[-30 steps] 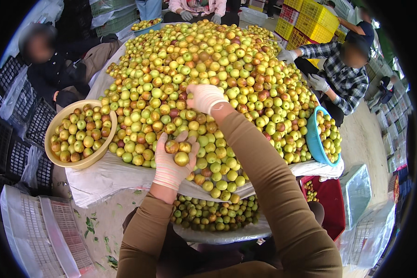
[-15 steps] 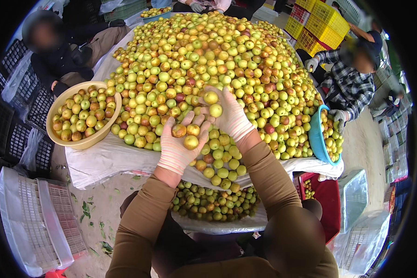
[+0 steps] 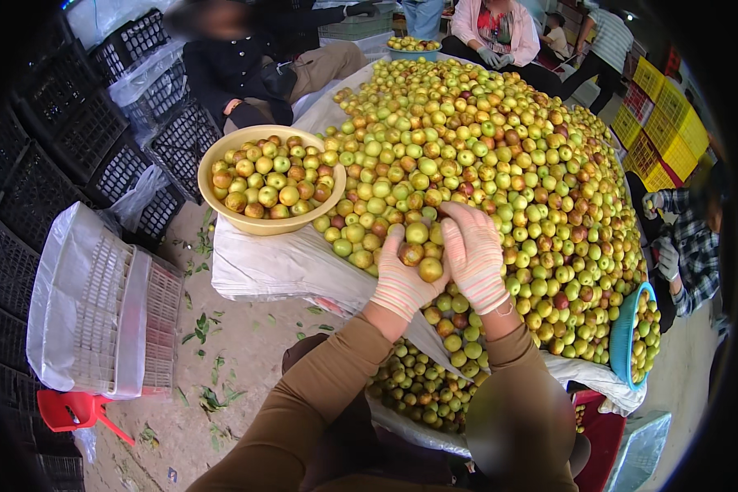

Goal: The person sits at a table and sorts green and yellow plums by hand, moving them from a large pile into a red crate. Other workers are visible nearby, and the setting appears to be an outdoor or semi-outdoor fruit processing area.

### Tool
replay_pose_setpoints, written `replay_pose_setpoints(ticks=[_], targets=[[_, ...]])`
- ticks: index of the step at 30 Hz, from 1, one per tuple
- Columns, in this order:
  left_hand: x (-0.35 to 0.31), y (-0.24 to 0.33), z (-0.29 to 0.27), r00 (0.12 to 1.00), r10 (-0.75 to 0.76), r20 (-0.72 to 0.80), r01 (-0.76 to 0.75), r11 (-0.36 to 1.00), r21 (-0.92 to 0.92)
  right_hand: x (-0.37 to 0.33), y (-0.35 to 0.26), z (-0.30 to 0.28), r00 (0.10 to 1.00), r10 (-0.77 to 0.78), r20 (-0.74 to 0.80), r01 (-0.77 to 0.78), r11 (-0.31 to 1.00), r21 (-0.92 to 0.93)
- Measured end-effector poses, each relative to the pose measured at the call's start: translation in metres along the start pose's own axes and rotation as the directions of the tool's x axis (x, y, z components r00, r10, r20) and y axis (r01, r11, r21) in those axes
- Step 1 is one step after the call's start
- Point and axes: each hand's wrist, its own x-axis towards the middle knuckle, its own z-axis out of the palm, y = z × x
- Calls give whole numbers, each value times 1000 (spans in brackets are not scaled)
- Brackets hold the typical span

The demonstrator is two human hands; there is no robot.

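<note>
Both my hands, in pale striped gloves with bare sleeves' ends above them, meet over the near side of a big heap of yellow-green and reddish-brown jujubes [image 3: 500, 156]. Several jujubes [image 3: 416, 233] rest in my left hand [image 3: 405, 285], its fingers curled round them. Against these same fruits, my right hand [image 3: 477, 259] closes from the right side, with its thumb and fingers bent over; part of its grip is hidden. To the left, a tan basin [image 3: 250, 223] full of jujubes stands on the white cloth [image 3: 262, 266]. More jujubes [image 3: 422, 389] lie lower down, below my forearms.
A blue basket [image 3: 621, 340] of jujubes leans at the heap's right edge. Black crates [image 3: 53, 98], a plastic-lined white crate [image 3: 98, 303] and a red stool [image 3: 70, 410] stand left. Leaves litter the floor [image 3: 238, 353]. Other people sit around the heap; yellow crates [image 3: 672, 123] are stacked far right.
My view has swung left, so the heap and basin sit further right. My hands have come together, and the jujubes from both are now gathered between them.
</note>
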Motion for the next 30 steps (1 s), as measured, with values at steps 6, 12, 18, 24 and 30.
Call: replay_pose_setpoints(ticks=[6,12,18,24,30], targets=[[-10,106,36,917,371,148,-379,925,28,-30,23,-42,979,183,-87,-170,976,136],[-47,278,84,507,748,427,-638,-8,770,-89,53,-85,948,307,-87,-295,946,132],[-34,327,99,662,467,586,415,-880,231,-119,60,-97,912,404,-72,-387,906,173],[-11,344,128,801,555,222,543,-831,119,-106,57,-85,902,421,-91,-398,896,197],[-7,358,127,787,586,194,564,-810,160,-100,61,-72,936,334,-115,-314,936,162]])
